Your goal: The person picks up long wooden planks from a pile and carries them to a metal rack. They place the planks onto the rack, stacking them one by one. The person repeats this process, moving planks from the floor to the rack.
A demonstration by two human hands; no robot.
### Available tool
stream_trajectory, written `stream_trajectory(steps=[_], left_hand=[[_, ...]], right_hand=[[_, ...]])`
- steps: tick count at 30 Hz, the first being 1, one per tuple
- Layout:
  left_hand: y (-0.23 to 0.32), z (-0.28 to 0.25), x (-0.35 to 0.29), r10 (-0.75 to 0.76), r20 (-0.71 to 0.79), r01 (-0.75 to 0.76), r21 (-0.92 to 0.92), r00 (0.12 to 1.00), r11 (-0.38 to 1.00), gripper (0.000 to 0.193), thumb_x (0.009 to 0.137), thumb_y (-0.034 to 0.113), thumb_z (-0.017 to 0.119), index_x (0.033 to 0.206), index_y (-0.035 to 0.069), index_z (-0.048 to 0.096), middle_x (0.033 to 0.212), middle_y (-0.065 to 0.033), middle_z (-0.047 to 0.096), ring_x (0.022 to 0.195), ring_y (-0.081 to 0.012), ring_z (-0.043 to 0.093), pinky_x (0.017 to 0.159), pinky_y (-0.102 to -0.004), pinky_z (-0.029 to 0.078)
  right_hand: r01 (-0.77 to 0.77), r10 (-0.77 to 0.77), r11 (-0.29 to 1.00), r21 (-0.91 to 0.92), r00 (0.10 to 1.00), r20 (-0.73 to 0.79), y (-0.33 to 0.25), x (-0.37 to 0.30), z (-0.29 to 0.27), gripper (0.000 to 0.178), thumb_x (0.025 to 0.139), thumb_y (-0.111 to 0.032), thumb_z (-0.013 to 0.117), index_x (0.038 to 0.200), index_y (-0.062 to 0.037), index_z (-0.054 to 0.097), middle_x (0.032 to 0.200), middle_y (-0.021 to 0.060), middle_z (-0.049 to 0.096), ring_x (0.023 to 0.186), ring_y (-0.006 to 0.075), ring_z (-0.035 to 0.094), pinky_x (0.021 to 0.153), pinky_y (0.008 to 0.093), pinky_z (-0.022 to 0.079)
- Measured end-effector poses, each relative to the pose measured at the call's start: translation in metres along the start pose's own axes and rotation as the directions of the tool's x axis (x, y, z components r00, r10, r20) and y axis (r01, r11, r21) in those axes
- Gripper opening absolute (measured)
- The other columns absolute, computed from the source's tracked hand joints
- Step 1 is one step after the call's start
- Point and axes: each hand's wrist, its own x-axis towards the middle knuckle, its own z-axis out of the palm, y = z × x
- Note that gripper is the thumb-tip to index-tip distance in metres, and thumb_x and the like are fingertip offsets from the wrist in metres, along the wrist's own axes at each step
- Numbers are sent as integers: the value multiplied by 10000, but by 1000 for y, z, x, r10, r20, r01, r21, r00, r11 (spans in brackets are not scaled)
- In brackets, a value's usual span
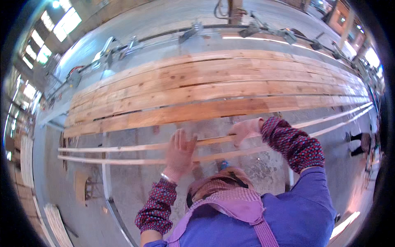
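Two long, narrow wooden strips run side by side across the near part of the frame, the far strip (123, 149) and the near strip (123, 161). My left hand (180, 153), in a pale pink glove, lies over both strips with its fingers stretched forward. Further right, my gloved right hand (245, 129) is at the far strip, fingers on its far side and thumb on its near side; slight blur softens the fingertips. Just beyond both hands, several wide planks (181, 114) lie side by side, with narrow gaps between some of them.
A metal rail with clamp-like fittings (196, 29) runs behind the planks. Below the strips, a metal crossbar (106, 179) and the concrete floor (140, 185) show. More boards (56, 224) are stacked at the lower left. Part of a person (362, 143) appears at the right.
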Motion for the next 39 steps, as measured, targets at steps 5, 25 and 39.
stream_trajectory(steps=[5,25,39], left_hand=[[-8,0,0,-124,372,164,-78,920,983,514,683,431,728,1096,157,587,995,-57,614,965,-241,594,888,-418,439],[-33,18,32,-131,-114,136,32,985,990,739,610,539,723,1181,112,530,1423,-144,388,1307,-315,373,1093,-444,288],[-43,10,49,-117,295,136,-47,948,990,590,665,518,717,1088,147,538,996,-43,606,1008,-227,584,912,-390,423]], right_hand=[[-196,138,912,361,974,180,-10,-10,-22,552,726,-451,699,1105,-51,656,1029,158,673,957,295,618,866,389,476],[-138,137,990,-5,976,170,-13,15,-96,486,815,-433,620,1116,-53,656,987,102,676,933,223,613,859,351,462],[-656,-24,414,-631,685,-729,66,120,-74,536,839,-254,574,1321,-51,460,1303,164,505,1159,324,522,925,400,460]])
